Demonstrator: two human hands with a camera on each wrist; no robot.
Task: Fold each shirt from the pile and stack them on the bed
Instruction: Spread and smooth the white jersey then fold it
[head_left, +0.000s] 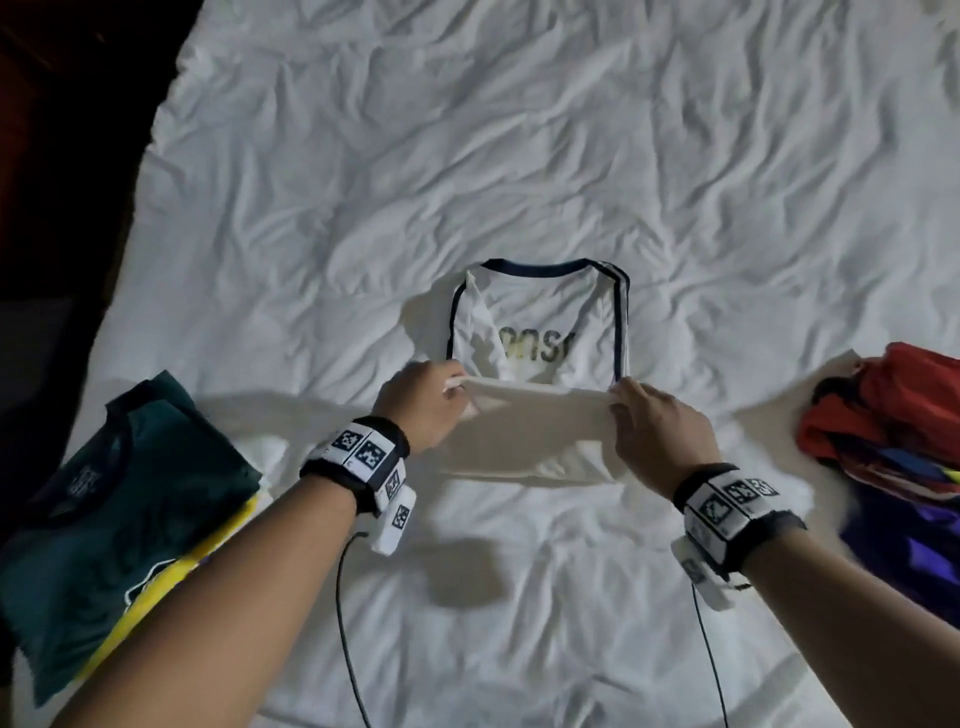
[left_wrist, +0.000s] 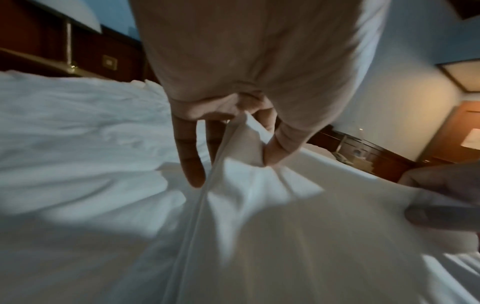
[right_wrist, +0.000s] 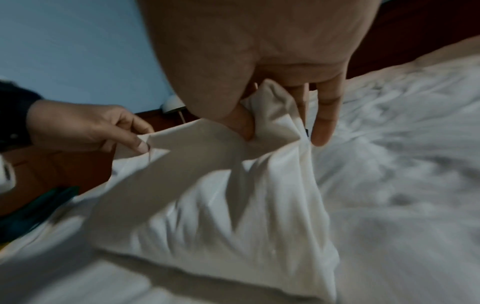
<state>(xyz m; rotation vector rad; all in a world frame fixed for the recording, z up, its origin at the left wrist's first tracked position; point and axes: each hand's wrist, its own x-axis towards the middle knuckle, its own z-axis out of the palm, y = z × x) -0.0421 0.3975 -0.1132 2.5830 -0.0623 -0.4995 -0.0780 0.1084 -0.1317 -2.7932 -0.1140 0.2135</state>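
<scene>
At centre of the bed (head_left: 519, 156), white shirt (head_left: 540, 322) with dark trim, lying flat at collar end, near hem raised off the sheet. Left hand (head_left: 423, 402) pinching the left hem corner between thumb and fingers (left_wrist: 191, 156); right hand (head_left: 657, 434) pinching the right corner likewise, hem stretched between the two. To the left, folded stack topped by a dark green shirt (head_left: 119, 499); at right edge, unfolded pile (head_left: 893, 436) of red and purple garments.
</scene>
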